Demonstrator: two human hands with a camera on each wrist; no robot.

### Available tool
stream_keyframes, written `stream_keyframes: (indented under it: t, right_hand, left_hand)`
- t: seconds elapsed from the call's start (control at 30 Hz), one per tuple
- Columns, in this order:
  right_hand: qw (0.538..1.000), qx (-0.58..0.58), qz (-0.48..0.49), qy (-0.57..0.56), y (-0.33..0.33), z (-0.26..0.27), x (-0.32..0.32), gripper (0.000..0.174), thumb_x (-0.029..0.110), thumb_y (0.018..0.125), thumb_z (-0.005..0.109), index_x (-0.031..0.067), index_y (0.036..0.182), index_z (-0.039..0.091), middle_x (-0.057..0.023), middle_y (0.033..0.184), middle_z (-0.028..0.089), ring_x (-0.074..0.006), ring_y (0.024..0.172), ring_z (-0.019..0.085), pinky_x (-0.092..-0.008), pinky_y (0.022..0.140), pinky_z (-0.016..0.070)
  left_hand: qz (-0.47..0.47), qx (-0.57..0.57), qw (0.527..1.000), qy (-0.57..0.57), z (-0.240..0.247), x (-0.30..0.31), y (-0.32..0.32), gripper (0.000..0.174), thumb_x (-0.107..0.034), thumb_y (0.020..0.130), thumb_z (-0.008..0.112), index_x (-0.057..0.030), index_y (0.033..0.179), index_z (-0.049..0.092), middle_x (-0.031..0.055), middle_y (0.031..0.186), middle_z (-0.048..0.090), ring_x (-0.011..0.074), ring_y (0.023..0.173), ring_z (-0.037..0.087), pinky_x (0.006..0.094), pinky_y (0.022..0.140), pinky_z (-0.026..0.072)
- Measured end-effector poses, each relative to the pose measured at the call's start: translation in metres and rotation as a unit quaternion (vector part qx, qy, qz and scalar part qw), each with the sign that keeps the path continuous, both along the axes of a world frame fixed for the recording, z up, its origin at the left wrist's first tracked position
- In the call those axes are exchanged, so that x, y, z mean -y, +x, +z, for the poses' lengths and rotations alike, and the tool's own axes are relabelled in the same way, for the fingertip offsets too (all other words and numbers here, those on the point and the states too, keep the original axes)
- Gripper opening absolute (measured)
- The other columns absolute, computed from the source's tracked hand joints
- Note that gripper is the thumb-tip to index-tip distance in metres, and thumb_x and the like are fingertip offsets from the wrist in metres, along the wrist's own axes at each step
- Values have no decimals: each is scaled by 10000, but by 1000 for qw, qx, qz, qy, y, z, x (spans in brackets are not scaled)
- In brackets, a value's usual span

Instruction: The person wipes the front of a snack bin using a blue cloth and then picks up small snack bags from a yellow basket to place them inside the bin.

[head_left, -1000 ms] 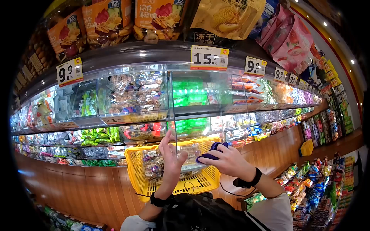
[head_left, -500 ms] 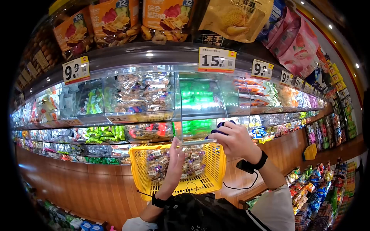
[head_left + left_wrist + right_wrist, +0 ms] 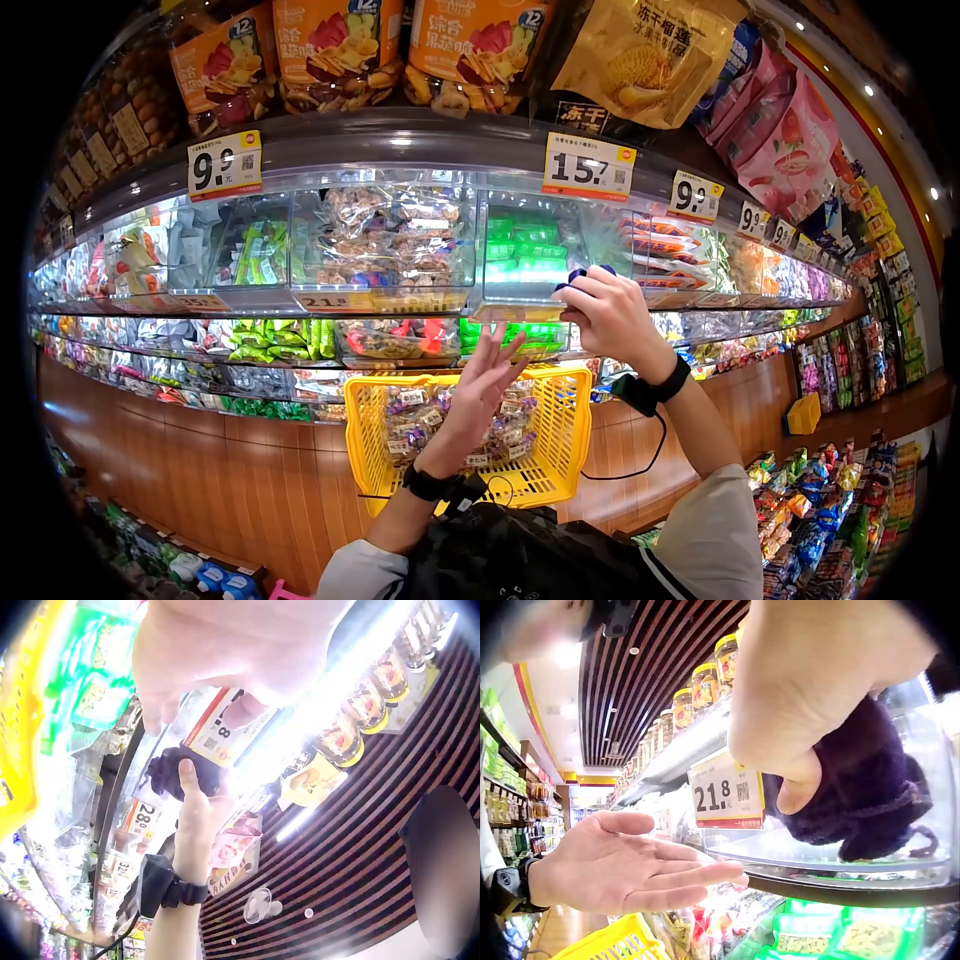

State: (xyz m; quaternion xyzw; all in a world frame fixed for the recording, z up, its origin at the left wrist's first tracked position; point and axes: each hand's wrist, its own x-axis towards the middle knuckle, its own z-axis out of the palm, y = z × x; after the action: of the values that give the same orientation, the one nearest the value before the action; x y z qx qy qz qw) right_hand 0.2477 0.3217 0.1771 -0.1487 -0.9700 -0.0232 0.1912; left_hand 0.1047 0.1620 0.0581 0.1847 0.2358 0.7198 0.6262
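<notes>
My right hand (image 3: 612,312) pinches a dark purple cloth (image 3: 862,784) at the front right corner of a clear plastic bin (image 3: 520,312). Bright green packs (image 3: 520,250) show through the bin's front. My left hand (image 3: 482,390) is held with fingers spread just below the bin's front edge, its open palm plain in the right wrist view (image 3: 637,866). Under that hand sits a yellow basket (image 3: 362,440) with several clear bags of wrapped snacks (image 3: 412,420). A 21.8 price tag (image 3: 727,796) hangs beside the cloth in the right wrist view.
Neighbouring clear bins (image 3: 385,245) of packaged snacks line the shelf on both sides. Above them runs a dark ledge (image 3: 400,135) with price tags and large snack packs. A lower shelf (image 3: 280,345) holds more bags. Wooden panelling (image 3: 200,440) lies below.
The clear bin has moved from low over the basket up and back into line with its neighbours. Both hands rose with it; the left has dropped slightly below its edge.
</notes>
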Motion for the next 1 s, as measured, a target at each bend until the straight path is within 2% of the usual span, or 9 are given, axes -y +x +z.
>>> stream_keyframes:
  t: [0.2, 0.27, 0.33, 0.6, 0.67, 0.77, 0.83, 0.97, 1.0]
  right_hand:
    - [1000, -10, 1, 14, -9, -13, -16, 253, 89, 680, 774, 97, 915, 681, -25, 816, 634, -244, 773, 594, -370, 655, 506]
    - [1000, 12, -8, -1, -8, -15, -18, 227, 120, 740, 747, 116, 953, 667, -14, 838, 630, -222, 833, 599, -364, 682, 509]
    - [999, 39, -9, -9, -10, -9, -17, 242, 127, 745, 749, 116, 974, 669, -14, 847, 633, -224, 846, 598, -366, 693, 511]
    - [995, 73, -4, -73, -5, -9, -22, 321, 128, 785, 749, 117, 1096, 669, -37, 921, 644, -262, 884, 587, -374, 769, 517]
    - [985, -21, 51, -165, -6, 4, -20, 347, 131, 800, 765, 107, 1131, 664, -77, 957, 640, -282, 899, 582, -378, 797, 513]
    - [962, -145, 5, -230, 11, 10, -10, 362, 33, 792, 757, 77, 1136, 653, -114, 945, 615, -284, 881, 597, -337, 803, 493]
    - [956, -226, -15, -188, 21, 10, 9, 350, -87, 782, 651, 40, 1108, 660, -125, 979, 651, -252, 859, 640, -319, 803, 495]
    - [898, -370, 6, -238, 38, 8, 50, 450, -59, 799, 645, -4, 1232, 536, -148, 969, 707, -203, 887, 675, -322, 887, 497]
    - [891, -394, 13, -225, 38, 11, 58, 440, 8, 859, 625, 3, 1272, 474, -154, 943, 713, -216, 906, 680, -342, 900, 499]
  left_hand:
    - [-35, 30, 999, 8, 5, -12, -7, 694, -11, 992, 409, -97, 1594, 75, 94, 1638, 173, 290, 1480, 280, 427, 1204, 302]
    - [-48, 24, 998, 25, 4, -12, -6, 702, -12, 992, 417, -104, 1597, 74, 81, 1647, 150, 282, 1483, 276, 414, 1202, 300]
    - [-46, -17, 998, -27, 0, -10, -3, 622, -41, 998, 430, -58, 1573, 194, 97, 1612, 249, 299, 1457, 330, 434, 1197, 312]
    - [-135, -64, 988, -45, -14, 5, 1, 563, -125, 1030, 440, -23, 1552, 256, 112, 1579, 345, 252, 1413, 410, 388, 1160, 353]
    - [-163, -97, 981, -37, -12, 9, 0, 541, -173, 1042, 446, -21, 1539, 299, 117, 1543, 408, 234, 1391, 440, 370, 1148, 358]
    - [-179, -140, 974, -11, -9, 18, -5, 532, -203, 1042, 464, -13, 1522, 337, 111, 1515, 445, 224, 1365, 466, 367, 1142, 360]
    - [-173, -163, 971, -6, -8, 23, -5, 504, -221, 1044, 469, -19, 1498, 383, 101, 1485, 475, 217, 1347, 483, 357, 1127, 363]
    - [-161, -245, 956, 32, 18, 37, -2, 430, -192, 1038, 500, -18, 1429, 458, 83, 1424, 521, 198, 1301, 507, 342, 1083, 392]
    - [-149, -245, 957, 49, 23, 41, 0, 427, -184, 1038, 499, -23, 1430, 445, 82, 1426, 512, 203, 1287, 513, 350, 1077, 397]
